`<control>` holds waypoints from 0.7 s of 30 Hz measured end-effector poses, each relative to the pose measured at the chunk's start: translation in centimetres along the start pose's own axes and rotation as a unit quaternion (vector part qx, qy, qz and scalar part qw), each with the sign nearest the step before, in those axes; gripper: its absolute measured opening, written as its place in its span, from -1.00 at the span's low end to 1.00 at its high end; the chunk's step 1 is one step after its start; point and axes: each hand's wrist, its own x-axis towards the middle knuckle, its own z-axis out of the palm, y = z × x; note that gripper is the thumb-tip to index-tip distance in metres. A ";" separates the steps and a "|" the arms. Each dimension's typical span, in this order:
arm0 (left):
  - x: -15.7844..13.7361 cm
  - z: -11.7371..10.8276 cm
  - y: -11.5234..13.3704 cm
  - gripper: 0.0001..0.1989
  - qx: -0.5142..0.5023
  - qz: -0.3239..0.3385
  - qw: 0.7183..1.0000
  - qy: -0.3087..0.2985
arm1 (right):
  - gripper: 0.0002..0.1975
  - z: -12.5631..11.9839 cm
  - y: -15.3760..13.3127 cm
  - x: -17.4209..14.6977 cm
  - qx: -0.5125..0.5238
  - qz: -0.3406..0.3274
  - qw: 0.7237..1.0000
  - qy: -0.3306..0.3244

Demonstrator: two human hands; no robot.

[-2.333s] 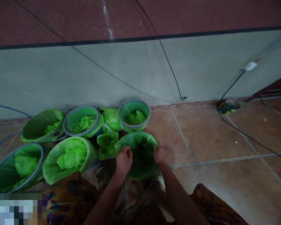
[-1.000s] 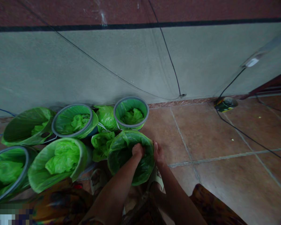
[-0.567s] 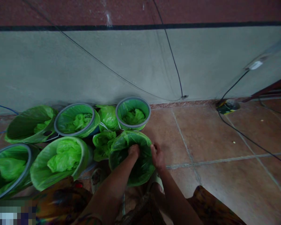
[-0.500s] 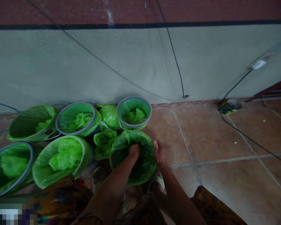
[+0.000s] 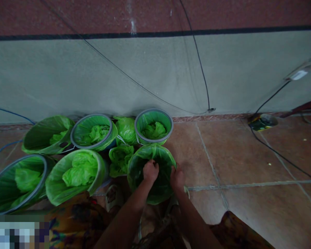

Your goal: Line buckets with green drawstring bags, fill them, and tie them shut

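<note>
Between my feet stands a round bin lined with a green plastic bag point(image 5: 162, 193), its mouth facing up. My left hand point(image 5: 150, 171) is inside the mouth with fingers curled; whatever it may hold is hidden. At the right side of the rim, my right hand point(image 5: 177, 178) grips the edge of the green bag, fingertips over the rim and thumb side inward. Just left of this bin sits a smaller open green bag point(image 5: 121, 160). Behind it, touching or very close, is a grey-rimmed bucket point(image 5: 154, 140) lined with green plastic and holding a crumpled green bag.
Several more green-lined buckets point(image 5: 91, 147) crowd the left, with crumpled bags inside. A wall point(image 5: 119, 90) runs behind them, and black cables point(image 5: 202, 72) hang down it. Near the wall at right lies a dark can-like container point(image 5: 264, 122) beside a cable on the tiled floor point(image 5: 248, 152).
My left hand has risen a little out of the bin's depth, its fingers curling. The right hand has closed on the rim. The view has shifted slightly left.
</note>
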 end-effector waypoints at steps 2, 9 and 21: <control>-0.8 -0.2 -0.1 -0.66 -0.074 -0.045 0.993 0.082 | -0.48 0.6 0.3 -2.3 0.010 0.044 0.999 0.030; 0.8 -0.1 2.4 -0.43 -0.025 0.000 0.999 0.032 | -0.35 -0.6 0.8 -4.5 0.091 0.100 0.988 0.079; 2.8 -0.1 1.2 -0.64 0.091 0.031 0.992 -0.084 | -0.61 -2.4 -2.9 5.5 0.066 -0.168 0.982 -0.061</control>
